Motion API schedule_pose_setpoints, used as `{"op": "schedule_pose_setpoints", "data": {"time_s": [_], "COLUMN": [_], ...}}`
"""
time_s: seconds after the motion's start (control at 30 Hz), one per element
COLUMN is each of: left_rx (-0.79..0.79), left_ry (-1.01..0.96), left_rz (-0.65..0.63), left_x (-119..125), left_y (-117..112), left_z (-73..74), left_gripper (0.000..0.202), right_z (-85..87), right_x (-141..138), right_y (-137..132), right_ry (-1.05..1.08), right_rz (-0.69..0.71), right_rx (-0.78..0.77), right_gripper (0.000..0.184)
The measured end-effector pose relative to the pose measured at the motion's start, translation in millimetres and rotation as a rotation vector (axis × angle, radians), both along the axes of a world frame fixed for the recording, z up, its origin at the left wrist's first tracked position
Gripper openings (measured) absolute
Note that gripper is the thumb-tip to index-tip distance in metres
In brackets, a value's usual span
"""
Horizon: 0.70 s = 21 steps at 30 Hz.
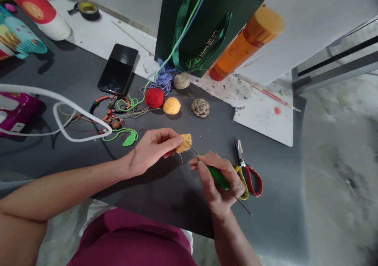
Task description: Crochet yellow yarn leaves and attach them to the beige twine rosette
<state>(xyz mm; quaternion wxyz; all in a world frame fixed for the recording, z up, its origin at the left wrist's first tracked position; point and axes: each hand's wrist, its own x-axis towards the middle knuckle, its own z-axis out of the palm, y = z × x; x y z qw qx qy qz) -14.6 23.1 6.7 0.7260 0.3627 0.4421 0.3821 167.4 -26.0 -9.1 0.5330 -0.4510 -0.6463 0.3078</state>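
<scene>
A dark worktop [265,226] fills the view, and it is heavily loaded! At its far edge, a green paper gift bag [203,25] with ribbon handles is propped upright, and an orange plastic tube [248,45] is seen tilted. A black smartphone [118,69] is laid flat further left along that same edge. Over the middle of the worktop, the hands are held close together without quite touching. The left hand [153,151] is pinched around a small yellow crocheted piece [184,143], while the right hand [217,179] is closed on the green handle of a crochet hook [216,175], whose thin shaft is pointed at that piece. Scissors [248,181] with red and yellow handles are left lying toward the worktop's right side. Nearer the far edge, a red yarn ball [154,97] and a yellow yarn ball [171,105] are placed side by side, with a coiled tan cord rosette [200,107] just to the right. Toward the left side, a beaded cord [109,112] is strewn, and a small green crocheted leaf [130,138] is laid on a green thread near it.
</scene>
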Motion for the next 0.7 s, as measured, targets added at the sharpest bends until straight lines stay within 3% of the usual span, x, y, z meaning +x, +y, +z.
{"op": "schedule_pose_setpoints", "data": {"time_s": [0.27,0.7], "left_rx": [-0.032,-0.240], "left_ry": [-0.073,-0.226], "left_rz": [0.018,0.030], "left_x": [-1,1], "left_y": [1,1], "left_z": [-0.1,-0.5], "left_gripper": [0.034,0.027], "right_z": [-2.8,-10.7], "right_x": [-3,-3], "right_y": [1,3], "right_ry": [-0.030,-0.122], "right_rz": [0.000,0.040], "right_rx": [0.070,0.187], "right_gripper": [0.029,0.039]}}
